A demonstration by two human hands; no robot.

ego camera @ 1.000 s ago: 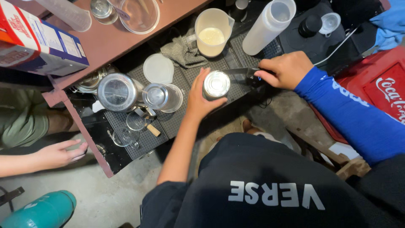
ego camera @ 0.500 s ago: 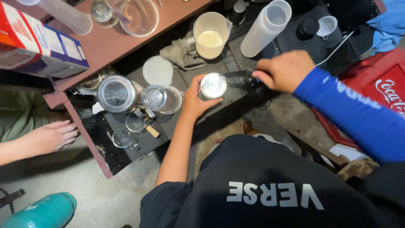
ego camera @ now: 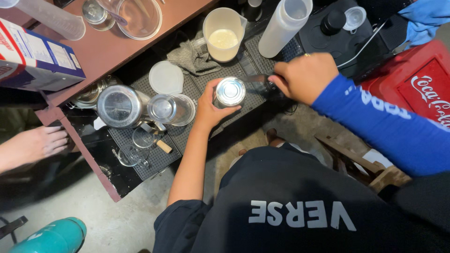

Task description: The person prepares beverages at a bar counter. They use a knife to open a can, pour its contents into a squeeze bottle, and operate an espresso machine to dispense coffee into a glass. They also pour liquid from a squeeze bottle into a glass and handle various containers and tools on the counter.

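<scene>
Your left hand [ego camera: 211, 105]: arm bare up to a short dark navy sleeve. Your right hand [ego camera: 304, 77]: a thin ring on one finger, a long bright blue sleeve with white lettering along the forearm. Your torso: a dark shirt printed with large white letters.

Tin can [ego camera: 230, 91] on mat [ego camera: 206, 84], measuring jug [ego camera: 223, 33] behind it, round lid [ego camera: 166, 78] left, squeeze bottle [ego camera: 285, 26] right.

A black perforated rubber mat [ego camera: 243, 63] on the low table carries a shiny metal can [ego camera: 230, 91], a cream plastic jug [ego camera: 224, 33], a tall translucent plastic bottle [ego camera: 284, 26], a grey crumpled cloth [ego camera: 191, 58], and a round white plastic lid [ego camera: 166, 77].
</scene>
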